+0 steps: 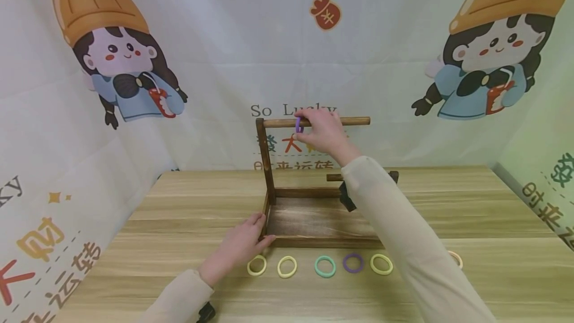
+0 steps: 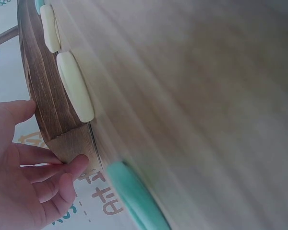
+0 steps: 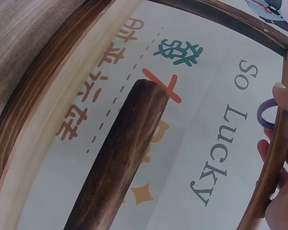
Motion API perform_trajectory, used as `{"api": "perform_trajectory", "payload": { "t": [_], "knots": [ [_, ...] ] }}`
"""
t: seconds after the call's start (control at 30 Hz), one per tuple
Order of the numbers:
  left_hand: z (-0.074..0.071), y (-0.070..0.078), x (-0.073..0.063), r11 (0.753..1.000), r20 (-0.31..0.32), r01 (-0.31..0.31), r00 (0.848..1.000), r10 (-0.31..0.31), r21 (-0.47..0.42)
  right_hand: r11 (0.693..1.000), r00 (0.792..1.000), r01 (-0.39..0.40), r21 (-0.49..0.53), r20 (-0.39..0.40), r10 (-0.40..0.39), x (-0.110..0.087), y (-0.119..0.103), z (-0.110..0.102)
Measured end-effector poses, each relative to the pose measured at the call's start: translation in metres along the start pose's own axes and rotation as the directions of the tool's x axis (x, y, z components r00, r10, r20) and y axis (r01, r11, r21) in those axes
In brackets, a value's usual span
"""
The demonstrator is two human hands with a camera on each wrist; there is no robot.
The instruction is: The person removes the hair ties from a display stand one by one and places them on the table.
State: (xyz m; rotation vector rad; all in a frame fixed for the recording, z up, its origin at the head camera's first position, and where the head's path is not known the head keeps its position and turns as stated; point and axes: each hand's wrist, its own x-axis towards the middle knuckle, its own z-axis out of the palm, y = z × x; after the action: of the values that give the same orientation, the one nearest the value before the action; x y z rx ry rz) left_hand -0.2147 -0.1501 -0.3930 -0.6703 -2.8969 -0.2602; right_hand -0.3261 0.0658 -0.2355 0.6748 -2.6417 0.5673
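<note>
My right hand [image 1: 325, 131] pinches a purple ring [image 1: 298, 124] between thumb and fingers. This ring sits around the upper rod [image 1: 356, 121] of a dark wooden stand, partway along it; the right wrist view shows the purple ring [image 3: 265, 114] encircling the rod. At the stand's front left corner, my left hand [image 1: 239, 243] holds the rim of its tray base [image 1: 314, 241]. In the left wrist view, the fingers lie against the end wall [image 2: 77, 143] and the thumb touches the front side. A post [image 1: 265, 163] carries the upper rod at its left end.
In front of the tray lie yellow rings [image 1: 287, 267], a teal ring [image 1: 325, 266], a purple ring [image 1: 353, 263] and a peach ring [image 1: 456, 259] partly behind my right sleeve. Another teal ring [image 2: 137, 196] shows near my left hand. A lower rod [image 1: 334, 177] points left.
</note>
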Motion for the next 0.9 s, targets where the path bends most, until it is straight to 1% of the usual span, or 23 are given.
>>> {"api": "perform_trajectory", "payload": {
  "t": [0.43, 0.53, 0.7, 0.9],
  "knots": [
    [0.002, -0.001, 0.0, 1.0, 0.01, 0.006, 1.0, -0.006, 0.01, 1.0, 0.999, 0.004, 0.009, -0.042, -0.003, -0.006, 0.008, -0.004],
    [0.002, -0.001, 0.0, 1.0, 0.012, 0.007, 1.0, -0.007, 0.007, 1.0, 0.998, 0.011, -0.007, -0.056, -0.011, -0.008, 0.013, -0.005],
    [0.001, 0.0, -0.001, 1.0, 0.007, -0.001, 1.0, 0.001, 0.006, 1.0, 0.997, 0.017, 0.004, -0.078, -0.016, -0.012, 0.022, -0.008],
    [0.0, 0.0, -0.001, 1.0, 0.003, -0.006, 1.0, 0.006, 0.005, 0.999, 0.994, 0.044, 0.012, -0.105, -0.042, -0.019, 0.032, -0.013]
  ]
}}
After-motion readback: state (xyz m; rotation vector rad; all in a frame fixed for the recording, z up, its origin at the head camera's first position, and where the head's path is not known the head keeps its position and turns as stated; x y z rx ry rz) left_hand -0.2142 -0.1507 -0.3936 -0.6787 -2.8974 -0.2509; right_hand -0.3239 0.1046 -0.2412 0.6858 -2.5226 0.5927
